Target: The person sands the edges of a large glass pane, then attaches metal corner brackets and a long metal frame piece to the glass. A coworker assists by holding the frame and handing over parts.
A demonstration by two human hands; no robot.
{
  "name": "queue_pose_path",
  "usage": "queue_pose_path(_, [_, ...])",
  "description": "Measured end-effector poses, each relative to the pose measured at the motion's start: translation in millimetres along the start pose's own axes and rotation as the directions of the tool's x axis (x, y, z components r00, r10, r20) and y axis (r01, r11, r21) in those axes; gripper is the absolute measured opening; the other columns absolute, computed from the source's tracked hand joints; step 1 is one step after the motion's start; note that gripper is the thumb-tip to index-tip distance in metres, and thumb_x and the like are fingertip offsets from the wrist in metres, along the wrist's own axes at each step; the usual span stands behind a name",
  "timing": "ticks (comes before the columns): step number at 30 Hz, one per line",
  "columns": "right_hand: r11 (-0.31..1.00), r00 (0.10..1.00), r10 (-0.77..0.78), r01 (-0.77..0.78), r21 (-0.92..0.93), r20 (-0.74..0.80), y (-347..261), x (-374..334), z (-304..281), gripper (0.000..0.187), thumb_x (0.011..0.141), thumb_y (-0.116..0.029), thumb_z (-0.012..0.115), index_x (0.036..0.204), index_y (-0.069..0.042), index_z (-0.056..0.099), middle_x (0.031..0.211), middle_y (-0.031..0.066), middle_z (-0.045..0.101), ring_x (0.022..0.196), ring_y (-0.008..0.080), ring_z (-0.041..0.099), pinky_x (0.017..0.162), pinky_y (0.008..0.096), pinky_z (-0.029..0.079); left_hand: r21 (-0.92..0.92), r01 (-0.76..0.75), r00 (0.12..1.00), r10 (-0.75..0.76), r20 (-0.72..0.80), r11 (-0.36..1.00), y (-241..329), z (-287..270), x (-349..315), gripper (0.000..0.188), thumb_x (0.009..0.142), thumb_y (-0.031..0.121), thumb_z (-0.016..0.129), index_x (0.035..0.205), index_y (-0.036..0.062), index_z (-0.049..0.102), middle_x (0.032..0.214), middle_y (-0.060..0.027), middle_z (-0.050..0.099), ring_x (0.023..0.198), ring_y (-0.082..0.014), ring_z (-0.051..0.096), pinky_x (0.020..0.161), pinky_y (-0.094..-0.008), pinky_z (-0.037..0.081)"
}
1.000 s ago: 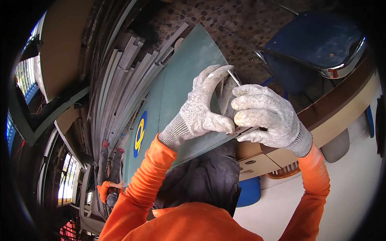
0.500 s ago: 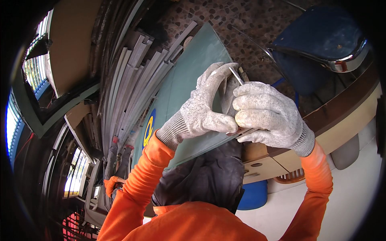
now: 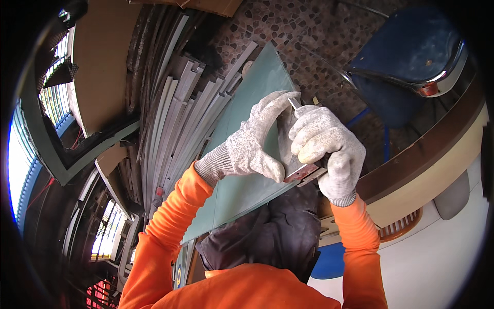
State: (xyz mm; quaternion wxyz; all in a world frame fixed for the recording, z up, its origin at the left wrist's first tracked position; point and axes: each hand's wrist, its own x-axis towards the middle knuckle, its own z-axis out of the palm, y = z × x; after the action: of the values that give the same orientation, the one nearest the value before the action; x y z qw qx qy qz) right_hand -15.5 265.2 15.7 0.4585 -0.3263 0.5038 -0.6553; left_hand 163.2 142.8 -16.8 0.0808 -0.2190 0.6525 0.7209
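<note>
Upper centre: floor of dark, irregular pebbles set in a brown ground (image 3: pixel 324 31). Upper right: dark blue chair (image 3: pixel 406 44) with a shiny metal rim, near a long table (image 3: pixel 437 152) whose brown top edge and cream side appear bowed. Lower right: smooth pale floor (image 3: pixel 427 257), bearing a blue seat (image 3: pixel 329 261), a grey rounded seat (image 3: pixel 453 194) and an orange-brown slatted piece (image 3: pixel 402 226). Left: large plain brown board (image 3: pixel 100 72) beside a slatted window (image 3: pixel 55 103), with a smaller barred window (image 3: pixel 106 233) below. Light is brilliant white at both windows; the surroundings lie in deep shadow.
</note>
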Motion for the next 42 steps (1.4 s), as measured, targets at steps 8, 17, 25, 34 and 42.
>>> queue_pose_path(8, [0.936, 0.961, 0.277, -0.269, 0.225, -0.005, -6, -1, -1, 0.088, 0.099, -0.074, 0.041, 0.088, 0.007, 0.072, 0.098, 0.0245, 0.074, 0.104, 0.0391, 0.068, 0.108, 0.0520, 0.047, -0.024, 0.072, 0.997, -0.072, 0.015, 0.997, -1, 0, 0, 0.151, 0.047, 0.089, 0.083, 0.160, 0.0015, 0.033, 0.160, -0.0245, 0.038, 0.150, -0.0429, 0.036, 0.123, -0.0516, 0.030])
queue_pose_path(17, [0.981, 0.983, 0.185, -0.185, 0.056, 0.009, -7, -7, -4, 0.078, 0.106, -0.067, 0.038, 0.094, 0.002, 0.075, 0.104, 0.0134, 0.075, 0.111, 0.0302, 0.068, 0.108, 0.0448, 0.046, 0.010, 0.034, 0.999, -0.035, 0.017, 0.999, 5, 0, 3, 0.152, 0.049, 0.092, 0.080, 0.161, 0.0021, 0.029, 0.162, -0.0232, 0.035, 0.151, -0.0422, 0.034, 0.124, -0.0516, 0.029])
queue_pose_path(25, [0.986, 0.988, 0.157, -0.157, -0.047, -0.004, 4, -5, -17, 0.064, 0.106, -0.060, 0.047, 0.113, -0.001, 0.073, 0.120, 0.0126, 0.072, 0.121, 0.0300, 0.064, 0.110, 0.0444, 0.045, -0.010, 0.027, 1.000, -0.027, -0.013, 1.000, -8, 5, 2, 0.157, 0.048, 0.098, 0.075, 0.161, -0.0022, 0.031, 0.162, -0.0226, 0.036, 0.152, -0.0368, 0.037, 0.125, -0.0485, 0.029])
queue_pose_path(34, [0.915, 0.997, 0.021, 0.012, -0.403, 0.077, 10, -6, -31, 0.075, 0.107, -0.066, 0.034, 0.113, -0.001, 0.072, 0.125, 0.0170, 0.068, 0.122, 0.0337, 0.063, 0.107, 0.0452, 0.046, -0.067, 0.120, 0.992, -0.122, -0.021, 0.991, 8, 5, 5, 0.166, 0.042, 0.101, 0.073, 0.163, -0.0018, 0.024, 0.163, -0.0232, 0.036, 0.153, -0.0361, 0.034, 0.126, -0.0484, 0.026])
queue_pose_path(42, [0.997, 0.999, 0.018, -0.015, -0.072, 0.045, 5, 4, -9, 0.082, 0.102, -0.075, 0.034, 0.100, -0.003, 0.073, 0.104, 0.0132, 0.072, 0.103, 0.0328, 0.069, 0.100, 0.0445, 0.050, 0.012, 0.074, 0.997, -0.074, 0.010, 0.997, -1, 4, 0, 0.160, 0.044, 0.092, 0.082, 0.164, 0.0017, 0.027, 0.164, -0.0206, 0.035, 0.154, -0.0361, 0.033, 0.126, -0.0482, 0.026])
